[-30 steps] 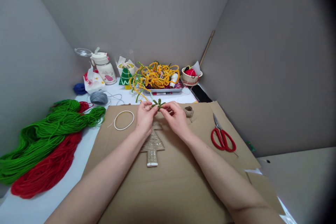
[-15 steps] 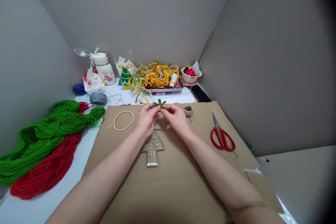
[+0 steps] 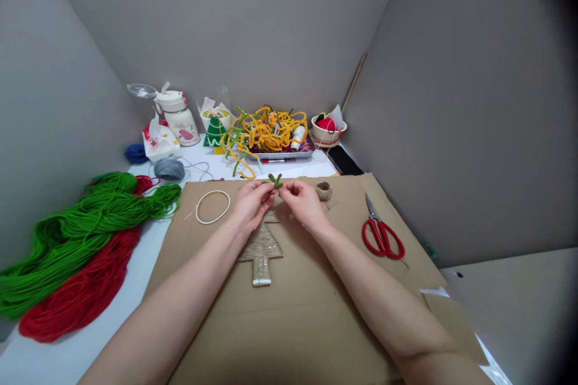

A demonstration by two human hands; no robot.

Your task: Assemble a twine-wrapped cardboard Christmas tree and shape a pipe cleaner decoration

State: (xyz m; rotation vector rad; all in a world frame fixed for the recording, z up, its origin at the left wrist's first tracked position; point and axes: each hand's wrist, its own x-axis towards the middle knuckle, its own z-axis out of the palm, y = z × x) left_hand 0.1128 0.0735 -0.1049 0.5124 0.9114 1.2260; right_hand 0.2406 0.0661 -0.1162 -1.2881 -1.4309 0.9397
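Observation:
A small green yarn bow [image 3: 275,181] with several loops is pinched between my two hands, above the far part of the cardboard sheet. My left hand [image 3: 251,204] is closed on its left side, thumb against the forefinger. From the right, my right hand [image 3: 301,201] pinches its other edge; the fingertips hide the lower part. Below them lies a twine-wrapped tree shape [image 3: 262,252] with a white strip at the foot of its trunk, its upper part partly hidden by my left hand. A small roll of twine [image 3: 324,191] sits just beyond my right hand.
Red-handled scissors [image 3: 383,237] lie right on the cardboard [image 3: 298,325], a white ring [image 3: 212,207] left. Green yarn [image 3: 90,216] and red yarn [image 3: 85,295] cover the left side. Behind stand a tray [image 3: 282,156] of orange yarn, a bottle [image 3: 179,120] and a bowl [image 3: 329,131].
The green bow has shifted slightly right and towards me, and its loops look turned. Both hands keep their pinch on it, with the fingers slightly moved.

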